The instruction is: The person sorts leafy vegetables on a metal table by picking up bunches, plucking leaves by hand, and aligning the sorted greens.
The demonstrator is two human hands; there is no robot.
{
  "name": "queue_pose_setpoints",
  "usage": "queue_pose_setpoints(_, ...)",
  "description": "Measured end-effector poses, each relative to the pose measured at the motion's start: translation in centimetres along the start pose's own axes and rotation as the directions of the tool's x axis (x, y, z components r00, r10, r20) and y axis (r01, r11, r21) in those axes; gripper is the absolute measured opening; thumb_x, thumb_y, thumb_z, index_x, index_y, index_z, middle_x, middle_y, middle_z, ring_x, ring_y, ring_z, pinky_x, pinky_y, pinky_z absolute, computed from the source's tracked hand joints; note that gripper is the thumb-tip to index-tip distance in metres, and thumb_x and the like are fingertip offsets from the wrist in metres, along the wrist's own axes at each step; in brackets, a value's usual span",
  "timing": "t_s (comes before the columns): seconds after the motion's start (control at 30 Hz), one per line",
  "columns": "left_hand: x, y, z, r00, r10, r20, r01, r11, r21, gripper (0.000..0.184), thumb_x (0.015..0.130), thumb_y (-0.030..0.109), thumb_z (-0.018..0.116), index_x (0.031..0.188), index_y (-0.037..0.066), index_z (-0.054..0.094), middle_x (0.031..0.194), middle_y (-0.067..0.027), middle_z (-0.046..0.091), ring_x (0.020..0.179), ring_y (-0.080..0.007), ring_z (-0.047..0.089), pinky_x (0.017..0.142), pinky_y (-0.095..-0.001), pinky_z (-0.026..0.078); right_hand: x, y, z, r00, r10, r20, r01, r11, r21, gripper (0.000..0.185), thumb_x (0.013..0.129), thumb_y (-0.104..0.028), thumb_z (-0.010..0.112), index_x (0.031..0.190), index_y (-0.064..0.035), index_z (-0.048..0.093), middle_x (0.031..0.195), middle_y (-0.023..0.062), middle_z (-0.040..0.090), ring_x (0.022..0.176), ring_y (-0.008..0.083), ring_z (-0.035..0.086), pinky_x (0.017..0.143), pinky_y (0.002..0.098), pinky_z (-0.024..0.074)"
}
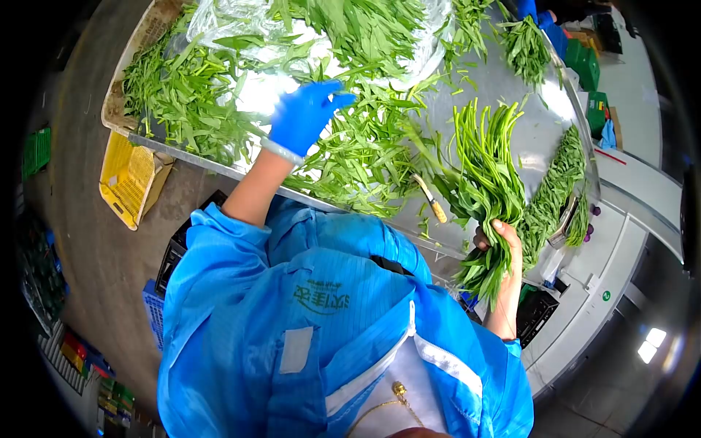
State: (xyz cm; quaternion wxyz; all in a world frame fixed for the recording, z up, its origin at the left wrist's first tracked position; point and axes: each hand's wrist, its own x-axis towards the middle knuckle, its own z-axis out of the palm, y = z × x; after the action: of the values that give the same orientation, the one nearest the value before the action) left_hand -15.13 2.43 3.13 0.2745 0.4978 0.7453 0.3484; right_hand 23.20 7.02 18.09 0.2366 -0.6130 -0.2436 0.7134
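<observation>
My left hand (301, 119), in a blue glove, is over the leafy greens (197, 95) spread on the metal table (453, 233). Its fingers point right and look apart, with nothing visible between them. Bare fingers of my right hand (505, 244) wrap round a thick bunch of long-stemmed greens (491, 168), its cut stems pointing away from me and its leaves hanging by the wrist. Between my hands, near the table's front edge, lies a small knife (438, 212) with a light handle. Another leafy pile (558, 190) lies right of the bunch.
At the top right, another person's blue-gloved hand (527, 9) is near a bunch of greens (527, 51). Clear plastic (431, 44) lies under some leaves. A yellow crate (125, 179) stands on the floor at the left. Green crates (582, 64) are beyond the table's right edge.
</observation>
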Motion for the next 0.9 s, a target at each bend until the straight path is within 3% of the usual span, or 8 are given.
queue_pose_setpoints(0.1, -3.7, 0.4, 3.9, 0.836, 0.192, 0.514, 0.355, 0.525, -0.774, 0.041, 0.085, 0.042, 0.065, 0.090, 0.003, 0.074, 0.088, -0.0097, 0.071, 0.073, -0.0143, 0.064, 0.062, -0.0295, 0.052, -0.1, -0.1, 1.3, 0.999, -0.040, 0.014, 0.040, 0.999, 0.029, 0.020, 0.078, -0.014, 0.069, 0.088, -0.0033, 0.056, 0.068, 0.0033, 0.052, 0.057, 0.0140, 0.046, 0.052, 0.0268, 0.0374)
queue_pose_setpoints(0.17, -5.6, 1.9, 7.2, 0.385, 0.263, 0.885, 0.543, 0.711, -0.447, 0.033, 0.095, 0.024, 0.053, 0.120, 0.005, 0.063, 0.118, -0.0111, 0.064, 0.101, -0.0176, 0.063, 0.089, -0.0333, 0.049, 0.2, -0.1, 1.9, 0.999, -0.031, -0.007, 0.032, 0.999, 0.033, 0.020, 0.078, -0.015, 0.070, 0.088, -0.0030, 0.056, 0.068, 0.0038, 0.052, 0.057, 0.0148, 0.047, 0.051, 0.0272, 0.0382)
queue_pose_setpoints(0.2, -7.7, 1.3, 10.8, 0.453, 0.470, 0.757, 0.254, 0.746, -0.615, 0.046, 0.098, 0.035, 0.046, 0.136, 0.007, 0.048, 0.133, -0.0125, 0.054, 0.119, -0.0194, 0.052, 0.102, -0.0363, 0.039, 0.5, 0.1, 1.6, 1.000, -0.013, -0.011, 0.013, 0.999, 0.033, 0.022, 0.077, -0.015, 0.071, 0.089, -0.0021, 0.057, 0.069, 0.0047, 0.054, 0.056, 0.0158, 0.048, 0.051, 0.0278, 0.0394)
queue_pose_setpoints(0.3, -8.8, 1.4, 16.2, 0.355, 0.476, 0.805, 0.909, 0.025, -0.416, 0.060, 0.099, 0.044, 0.038, 0.147, 0.010, 0.027, 0.144, -0.0122, 0.040, 0.130, -0.0215, 0.041, 0.109, -0.0363, 0.031, 0.5, 0.4, 4.0, 1.000, -0.013, 0.013, 0.012, 0.999, 0.037, 0.018, 0.079, -0.014, 0.068, 0.083, -0.0022, 0.056, 0.065, 0.0020, 0.048, 0.053, 0.0125, 0.039, 0.050, 0.0260, 0.0326)
queue_pose_setpoints(0.37, -7.0, 3.0, 17.3, 0.687, 0.428, 0.587, 0.600, 0.122, -0.791, 0.067, 0.096, 0.047, 0.045, 0.145, 0.005, 0.026, 0.142, -0.0160, 0.042, 0.128, -0.0241, 0.044, 0.108, -0.0371, 0.033, 1.2, 1.0, 2.8, 0.993, 0.048, 0.105, -0.049, 0.999, 0.006, 0.042, 0.073, -0.012, 0.073, 0.109, 0.0029, 0.059, 0.090, 0.0122, 0.065, 0.072, 0.0205, 0.062, 0.064, 0.0307, 0.0504)
queue_pose_setpoints(0.5, -4.6, 3.1, 13.8, 0.666, 0.537, 0.519, 0.736, -0.360, -0.573, 0.068, 0.092, 0.045, 0.055, 0.140, 0.002, 0.033, 0.139, -0.0139, 0.046, 0.127, -0.0254, 0.045, 0.108, -0.0380, 0.034, 1.9, 3.2, 6.2, 0.988, 0.032, 0.149, 0.042, 0.883, -0.468, 0.047, 0.069, -0.006, 0.075, 0.114, -0.0007, 0.061, 0.104, 0.0082, 0.067, 0.094, 0.0191, 0.063, 0.086, 0.0306, 0.0469)
queue_pose_setpoints(0.77, -3.7, 5.7, 10.2, 0.779, 0.330, 0.533, 0.625, -0.347, -0.699, 0.069, 0.087, 0.031, 0.061, 0.142, 0.001, 0.033, 0.140, -0.0152, 0.045, 0.125, -0.0283, 0.047, 0.108, -0.0411, 0.034, 1.2, 6.5, 9.5, 0.924, -0.096, 0.370, 0.374, 0.029, -0.927, 0.045, 0.074, -0.031, 0.070, 0.102, 0.0016, 0.056, 0.083, 0.0237, 0.065, 0.078, 0.0414, 0.063, 0.071, 0.0471, 0.0515)
queue_pose_setpoints(0.9, -3.2, 5.4, 10.6, 0.733, 0.354, 0.581, 0.680, -0.360, -0.639, 0.066, 0.090, 0.029, 0.056, 0.144, 0.000, 0.030, 0.144, -0.0158, 0.040, 0.129, -0.0264, 0.044, 0.109, -0.0376, 0.033, 1.4, 6.1, 9.3, 0.903, -0.126, 0.412, 0.425, 0.108, -0.899, 0.049, 0.073, -0.031, 0.070, 0.102, 0.0034, 0.051, 0.080, 0.0249, 0.064, 0.074, 0.0428, 0.062, 0.069, 0.0497, 0.0512)
